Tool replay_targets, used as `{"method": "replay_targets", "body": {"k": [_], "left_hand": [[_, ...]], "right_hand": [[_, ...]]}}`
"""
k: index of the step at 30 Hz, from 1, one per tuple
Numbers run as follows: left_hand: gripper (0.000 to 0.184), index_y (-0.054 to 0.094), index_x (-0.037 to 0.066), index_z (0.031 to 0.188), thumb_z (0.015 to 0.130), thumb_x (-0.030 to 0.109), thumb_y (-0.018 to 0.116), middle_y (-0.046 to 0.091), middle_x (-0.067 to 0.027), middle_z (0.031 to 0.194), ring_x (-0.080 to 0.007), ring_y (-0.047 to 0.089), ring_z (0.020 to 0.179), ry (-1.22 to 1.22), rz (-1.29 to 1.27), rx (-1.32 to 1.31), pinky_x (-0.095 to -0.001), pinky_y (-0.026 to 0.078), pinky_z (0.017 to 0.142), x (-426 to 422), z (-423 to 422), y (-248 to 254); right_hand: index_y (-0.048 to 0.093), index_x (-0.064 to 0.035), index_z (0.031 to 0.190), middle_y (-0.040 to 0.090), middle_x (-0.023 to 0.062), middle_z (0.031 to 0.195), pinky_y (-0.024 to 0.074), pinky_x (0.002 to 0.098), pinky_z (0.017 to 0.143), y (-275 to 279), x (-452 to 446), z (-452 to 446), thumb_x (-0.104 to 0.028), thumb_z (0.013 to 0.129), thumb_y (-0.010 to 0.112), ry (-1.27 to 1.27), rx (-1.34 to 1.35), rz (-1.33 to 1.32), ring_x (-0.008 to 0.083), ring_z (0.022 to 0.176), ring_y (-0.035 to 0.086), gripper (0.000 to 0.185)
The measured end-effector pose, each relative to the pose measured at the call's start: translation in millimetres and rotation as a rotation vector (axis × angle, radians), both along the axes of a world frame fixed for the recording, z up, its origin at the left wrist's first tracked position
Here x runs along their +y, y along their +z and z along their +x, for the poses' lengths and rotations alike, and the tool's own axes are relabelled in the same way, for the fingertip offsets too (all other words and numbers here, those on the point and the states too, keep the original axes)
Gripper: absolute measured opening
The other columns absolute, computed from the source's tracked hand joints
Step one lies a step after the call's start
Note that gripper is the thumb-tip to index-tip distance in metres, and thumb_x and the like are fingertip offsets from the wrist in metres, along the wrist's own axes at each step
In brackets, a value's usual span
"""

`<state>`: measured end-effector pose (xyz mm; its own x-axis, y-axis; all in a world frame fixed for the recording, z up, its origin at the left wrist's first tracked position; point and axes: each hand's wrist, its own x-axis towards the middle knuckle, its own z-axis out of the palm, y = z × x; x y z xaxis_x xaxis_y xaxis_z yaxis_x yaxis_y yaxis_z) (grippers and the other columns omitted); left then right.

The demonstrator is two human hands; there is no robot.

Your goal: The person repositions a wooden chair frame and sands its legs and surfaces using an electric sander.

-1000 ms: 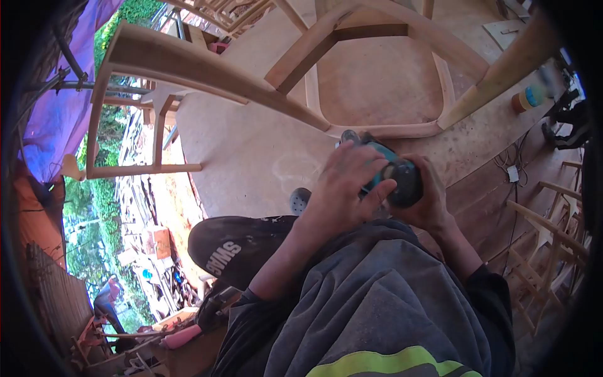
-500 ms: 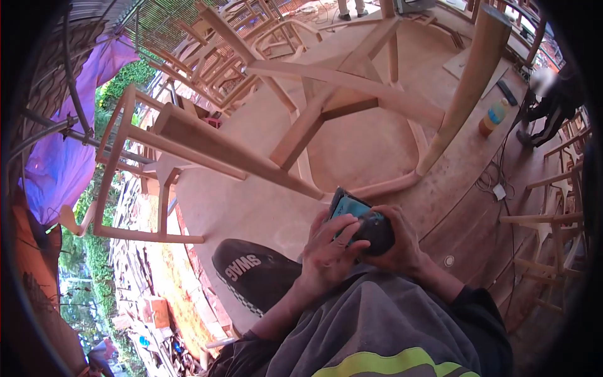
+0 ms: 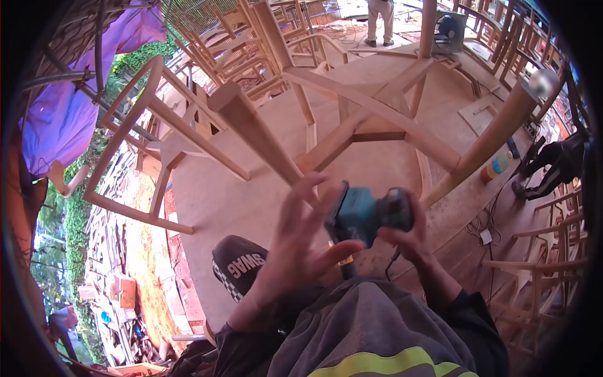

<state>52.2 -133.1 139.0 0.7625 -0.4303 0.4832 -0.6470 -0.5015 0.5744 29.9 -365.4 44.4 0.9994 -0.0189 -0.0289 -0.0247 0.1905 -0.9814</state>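
Observation:
A teal and black power sander is held above my lap, its flat pad side turned to the left. My right hand wraps round its black rounded end. My left hand is raised just left of the sander, fingers spread and somewhat blurred, with nothing seen in it. Beyond the sander, an upturned wooden chair frame rests on the broad wooden work surface, its legs pointing up.
Another chair frame lies at the left. A bottle stands at the right, near a cable. One person stands far back; another person is at the right. More chair frames stand lower right.
The sander has been turned so its pad side faces left. My left hand has come off it and spread open. The view has tilted up, showing more of the background.

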Motion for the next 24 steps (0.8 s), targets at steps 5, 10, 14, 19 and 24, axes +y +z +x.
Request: {"method": "replay_targets", "body": {"k": [5, 10, 14, 19, 24], "left_hand": [[0.092, 0.045, -0.006, 0.135, 0.072, 0.050, 0.082, 0.044, -0.0207, 0.138, -0.0342, 0.041, 0.132, 0.291, -0.234, -0.170, -0.0473, 0.037, 0.106, 73.7, 11.0, -45.7], [0.093, 0.029, -0.002, 0.146, 0.081, 0.048, 0.075, 0.038, -0.0178, 0.144, -0.0303, 0.038, 0.134, 0.122, -0.485, -0.313, -0.0447, 0.031, 0.110, 82.2, 115.5, 5.0], [0.078, 0.032, -0.001, 0.145, 0.089, 0.042, 0.066, 0.048, -0.0182, 0.137, -0.0271, 0.045, 0.129, -0.025, -0.607, -0.167, -0.0400, 0.034, 0.108, 67.8, 167.0, 13.6], [0.072, 0.035, -0.001, 0.142, 0.094, 0.047, 0.059, 0.056, -0.0174, 0.128, -0.0252, 0.052, 0.118, -0.122, -0.806, -0.236, -0.0358, 0.039, 0.101, 43.9, 172.7, -4.0], [0.060, 0.031, -0.007, 0.139, 0.096, 0.035, 0.038, 0.050, -0.0253, 0.134, -0.0325, 0.050, 0.125, -0.059, -0.679, -0.395, -0.0402, 0.035, 0.107, 42.3, 169.4, -18.0]], "right_hand": [[0.055, -0.0089, 0.112, 0.059, 0.0020, 0.079, 0.0432, 0.0252, 0.039, -0.2, -22.7, 71.4, -0.036, 0.082, 0.069, -0.030, 0.006, 0.395, 0.0100, 0.051, 0.055, 0.043], [0.058, -0.0134, 0.095, 0.056, 0.0011, 0.072, 0.0400, 0.0229, 0.036, 26.0, -3.0, 151.3, -0.050, 0.084, 0.065, 0.037, 0.242, 0.421, 0.0099, 0.048, 0.052, 0.039], [0.059, -0.0130, 0.093, 0.054, 0.0001, 0.070, 0.0368, 0.0206, 0.035, 25.3, 23.5, 163.2, -0.050, 0.084, 0.066, 0.157, 0.300, 0.375, 0.0092, 0.047, 0.050, 0.039], [0.061, -0.0131, 0.094, 0.055, -0.0001, 0.071, 0.0359, 0.0196, 0.035, 21.1, 44.9, 174.2, -0.049, 0.084, 0.066, 0.253, 0.375, 0.298, 0.0081, 0.047, 0.050, 0.038], [0.061, -0.0120, 0.098, 0.059, -0.0005, 0.070, 0.0379, 0.0165, 0.030, 24.8, 52.3, 188.7, -0.046, 0.087, 0.065, 0.301, 0.417, 0.194, 0.0077, 0.042, 0.053, 0.036]]}}
